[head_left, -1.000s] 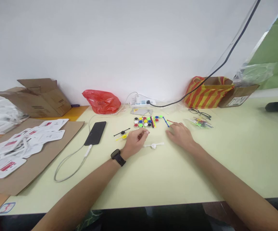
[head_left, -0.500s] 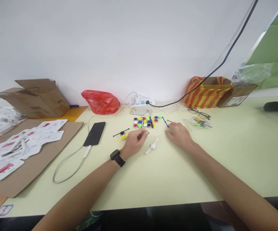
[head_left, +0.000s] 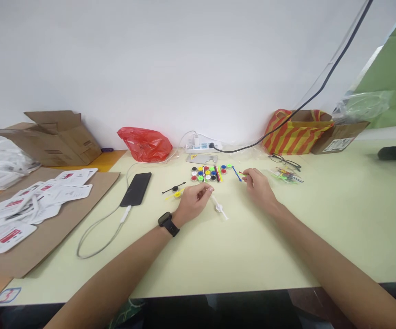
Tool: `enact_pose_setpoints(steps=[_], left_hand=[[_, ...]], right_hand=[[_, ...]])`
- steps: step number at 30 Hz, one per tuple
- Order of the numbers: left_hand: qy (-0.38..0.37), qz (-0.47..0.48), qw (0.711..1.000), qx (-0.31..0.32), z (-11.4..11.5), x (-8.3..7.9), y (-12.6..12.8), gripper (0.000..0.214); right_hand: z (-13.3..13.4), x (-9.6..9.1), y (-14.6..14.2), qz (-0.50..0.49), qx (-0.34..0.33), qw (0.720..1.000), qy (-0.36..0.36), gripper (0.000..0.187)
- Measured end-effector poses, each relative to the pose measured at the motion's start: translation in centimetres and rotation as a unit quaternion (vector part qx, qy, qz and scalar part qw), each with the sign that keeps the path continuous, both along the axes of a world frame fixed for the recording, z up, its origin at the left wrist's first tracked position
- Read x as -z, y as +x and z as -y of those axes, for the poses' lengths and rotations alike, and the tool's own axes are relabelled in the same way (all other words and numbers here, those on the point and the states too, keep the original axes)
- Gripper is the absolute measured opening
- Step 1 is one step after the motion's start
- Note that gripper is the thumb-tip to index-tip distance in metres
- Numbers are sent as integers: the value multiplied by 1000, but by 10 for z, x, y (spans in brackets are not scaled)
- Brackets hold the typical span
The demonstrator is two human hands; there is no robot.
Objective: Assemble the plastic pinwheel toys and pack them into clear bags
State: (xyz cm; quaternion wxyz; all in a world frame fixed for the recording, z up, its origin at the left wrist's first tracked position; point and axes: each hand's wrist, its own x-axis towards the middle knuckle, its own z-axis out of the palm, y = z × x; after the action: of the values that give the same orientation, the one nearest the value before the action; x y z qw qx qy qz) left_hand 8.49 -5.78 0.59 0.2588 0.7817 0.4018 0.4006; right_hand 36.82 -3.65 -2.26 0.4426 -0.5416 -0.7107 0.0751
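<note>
My left hand (head_left: 193, 201), with a black watch on the wrist, rests on the pale green table (head_left: 239, 256) with its fingers curled together. Their tips lie beside the upper end of a white stick with a round disc (head_left: 219, 209); whether they touch it is unclear. My right hand (head_left: 258, 188) pinches the end of a red stick (head_left: 241, 173), next to a blue stick (head_left: 236, 173). Just beyond both hands sits a cluster of small coloured discs (head_left: 207, 173). A black stick with a disc (head_left: 174, 188) and a yellow one (head_left: 174, 195) lie left of my left hand.
A black phone (head_left: 136, 188) on a grey cable lies to the left, with printed cards on a cardboard sheet (head_left: 47, 228) beyond it. At the wall are a red bag (head_left: 145, 144), a power strip (head_left: 203, 147), glasses (head_left: 284, 161), a bag of coloured sticks (head_left: 286, 175) and a striped bag (head_left: 295, 125).
The white stick with the disc has turned on the table from level to slanting down to the right. My right hand's fingers have lifted and closed on the red stick.
</note>
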Motion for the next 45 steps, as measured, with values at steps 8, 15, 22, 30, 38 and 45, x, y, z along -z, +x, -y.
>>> enact_pose_setpoints(steps=[8,15,22,30,38,45], left_hand=[[11,-11,1000,1,1,-1,0,27],[67,-72,984,151,12,-18,1,40],[78,-143,966,202,13,-14,5,30],[165,-226,948,153,8,-13,0,16],[207,-298,929,71,0,-9,-5,21],[181,-338,923,21,4,-8,-2,29]], right_hand=[[-8,10,2,-25,-13,999,-28,25],[-11,12,-1,-53,-3,998,-19,26],[-11,9,-3,-71,0,997,-16,22],[-14,16,-3,-45,-26,998,-22,33],[-16,21,-3,-32,-39,998,-36,41],[-19,28,-5,21,-62,996,-68,56]])
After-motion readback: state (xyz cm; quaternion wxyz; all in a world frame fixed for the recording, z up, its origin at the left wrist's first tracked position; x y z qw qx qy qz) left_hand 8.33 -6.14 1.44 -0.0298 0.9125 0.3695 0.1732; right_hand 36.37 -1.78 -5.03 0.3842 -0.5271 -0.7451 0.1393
